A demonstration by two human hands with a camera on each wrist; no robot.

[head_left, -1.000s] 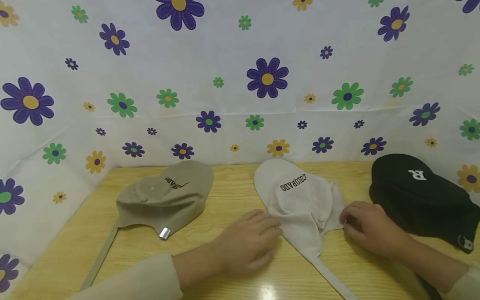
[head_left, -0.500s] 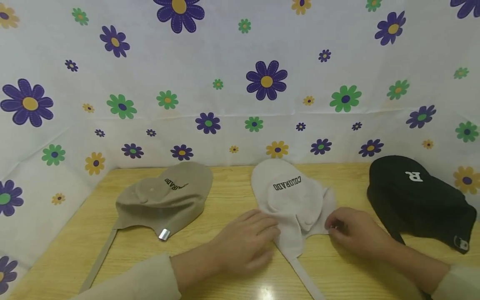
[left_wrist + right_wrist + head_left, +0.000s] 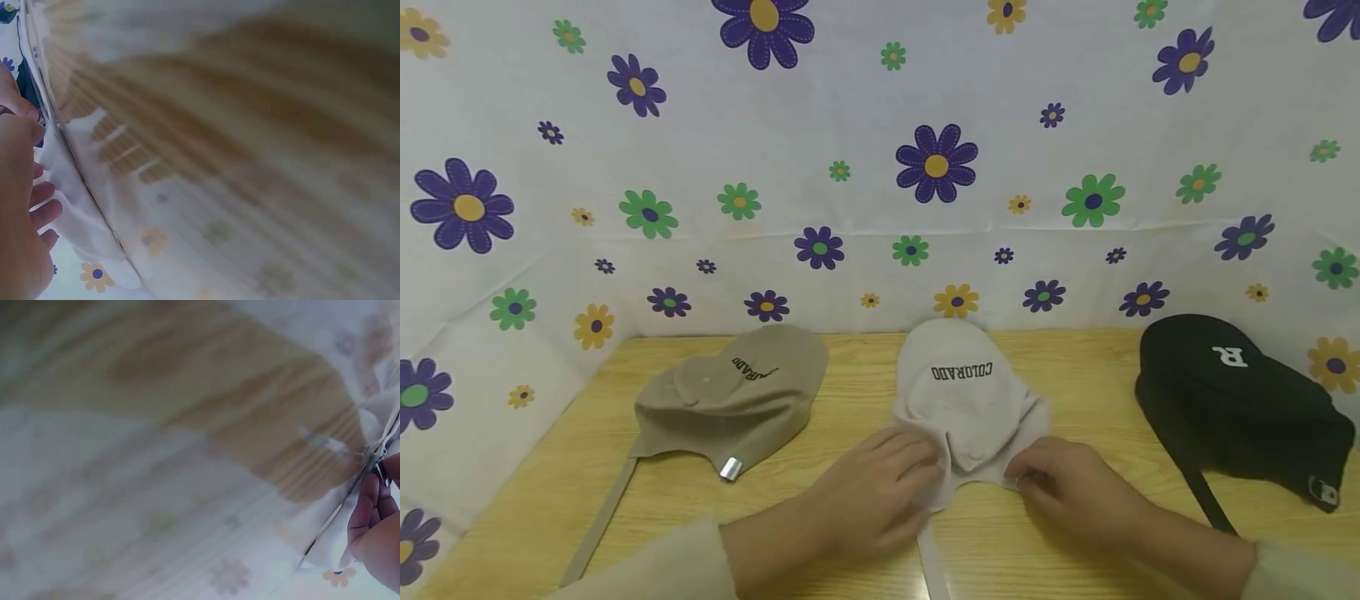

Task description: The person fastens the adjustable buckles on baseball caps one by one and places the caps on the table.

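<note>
Pale cloth cap lettered COLORADO lies on the yellow wood-grain table, between a khaki cloth cap and a black cloth cap. Left hand pinches its left edge; right hand, its right corner. Step, judged: straightening. Next move likely calls for even tension.

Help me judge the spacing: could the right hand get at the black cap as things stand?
Probably yes: the black cap lies right of the right hand, across bare table. It would likely need to release the pale cap first.
</note>
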